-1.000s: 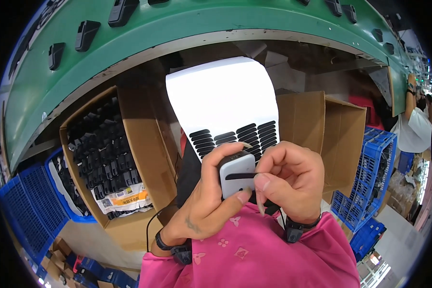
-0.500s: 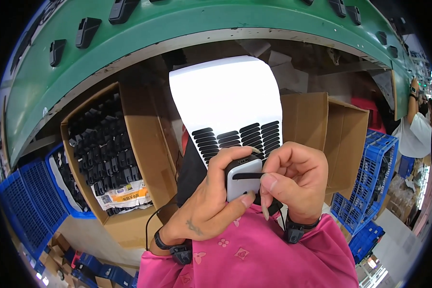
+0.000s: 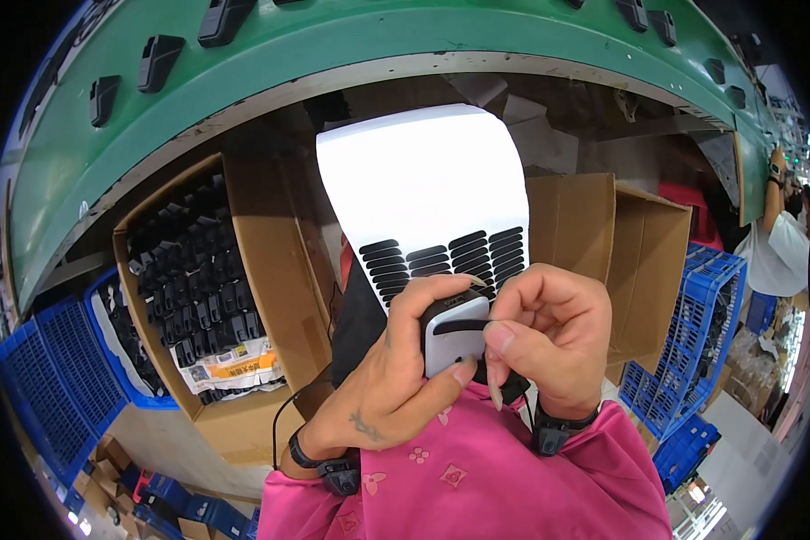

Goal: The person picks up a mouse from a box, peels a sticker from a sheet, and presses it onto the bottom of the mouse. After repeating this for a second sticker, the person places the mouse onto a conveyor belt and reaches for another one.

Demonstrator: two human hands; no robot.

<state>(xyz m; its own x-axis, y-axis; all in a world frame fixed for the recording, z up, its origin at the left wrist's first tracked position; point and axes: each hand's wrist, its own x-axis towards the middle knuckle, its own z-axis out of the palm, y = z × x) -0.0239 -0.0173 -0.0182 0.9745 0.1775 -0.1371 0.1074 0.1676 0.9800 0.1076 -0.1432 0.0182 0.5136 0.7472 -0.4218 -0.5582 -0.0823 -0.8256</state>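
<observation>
My left hand point(image 3: 389, 378) is wrapped round a small device point(image 3: 453, 349) with a silver-grey face and black sides, thumb on its lower face. A thin black strip point(image 3: 459, 327) with rounded ends lies across the upper part of that face. My right hand point(image 3: 553, 340) pinches the strip's right end between thumb and forefinger. Beyond my hands, a white sheet point(image 3: 423, 180) lies spread out. Rows of black strip-shaped stickers point(image 3: 468, 254) show on its near end, partly hidden behind my fingers.
A green bench point(image 3: 351, 45) curves across the far side, with several black devices point(image 3: 160, 63) on it. To the left, a cardboard box point(image 3: 279, 270) holds many black parts. Another cardboard box point(image 3: 571, 216) and blue crates point(image 3: 684, 337) stand to the right. A person's arm point(image 3: 772, 202) shows at far right.
The black strip now lies closer against the device's face, its right end still pinched. My right hand has shifted slightly left. Devices on the bench have slid slightly left.
</observation>
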